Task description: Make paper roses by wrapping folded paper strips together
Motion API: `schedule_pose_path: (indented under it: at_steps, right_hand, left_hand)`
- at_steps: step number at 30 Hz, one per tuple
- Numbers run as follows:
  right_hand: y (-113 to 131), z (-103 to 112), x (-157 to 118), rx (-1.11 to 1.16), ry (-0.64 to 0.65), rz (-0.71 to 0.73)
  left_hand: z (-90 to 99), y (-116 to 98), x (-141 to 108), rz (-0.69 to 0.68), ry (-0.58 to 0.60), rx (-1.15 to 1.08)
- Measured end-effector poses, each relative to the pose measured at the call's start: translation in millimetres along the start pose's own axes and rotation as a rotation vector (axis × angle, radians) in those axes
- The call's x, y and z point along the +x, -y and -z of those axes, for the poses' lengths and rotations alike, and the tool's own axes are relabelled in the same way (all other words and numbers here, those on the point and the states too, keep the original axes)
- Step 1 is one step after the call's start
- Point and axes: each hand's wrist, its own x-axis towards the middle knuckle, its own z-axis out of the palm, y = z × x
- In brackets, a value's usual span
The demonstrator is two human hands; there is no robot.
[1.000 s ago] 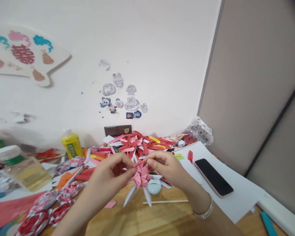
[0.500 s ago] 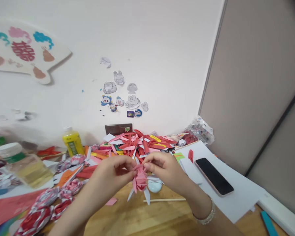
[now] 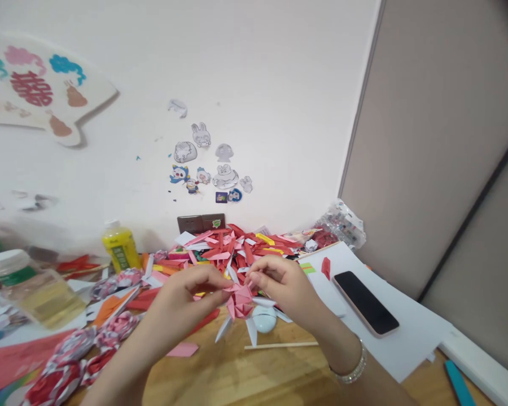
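Between my two hands is a folded paper flower (image 3: pixel 240 303), pink in the centre with white pointed pieces sticking out around it. My left hand (image 3: pixel 198 293) pinches its left upper edge between thumb and fingers. On the other side, the thumb and fingertips of my right hand (image 3: pixel 279 285) close on its upper right edge. Just behind and right of the flower sits a pale blue rounded object (image 3: pixel 265 320). A thin wooden stick (image 3: pixel 285 344) lies on the table below it, and a pink paper piece (image 3: pixel 184 350) lies under my left wrist.
Beyond my hands, a heap of red, pink and white folded paper strips (image 3: pixel 237 248) lies against the wall. To the left stand a yellow bottle (image 3: pixel 121 246) and a clear jar (image 3: pixel 42 299). A phone (image 3: pixel 366 303) rests on white paper (image 3: pixel 402 361) at right.
The flower has turned and tilted a little in my fingers, so more of its white points show. Both hands still pinch it; the whole view has shifted slightly.
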Motion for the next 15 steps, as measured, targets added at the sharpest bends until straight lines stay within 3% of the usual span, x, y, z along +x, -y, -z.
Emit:
schedule_pose_path:
  at_steps: [5, 15]
  right_hand:
    - [-2, -1, 1, 0.040, -0.034, -0.015]
    - [-8, 5, 3, -0.074, -0.140, -0.011]
  left_hand:
    - [0.6, -4, -2, -0.031, -0.004, 0.039]
    - [5.5, -19, -19, -0.099, 0.143, 0.349]
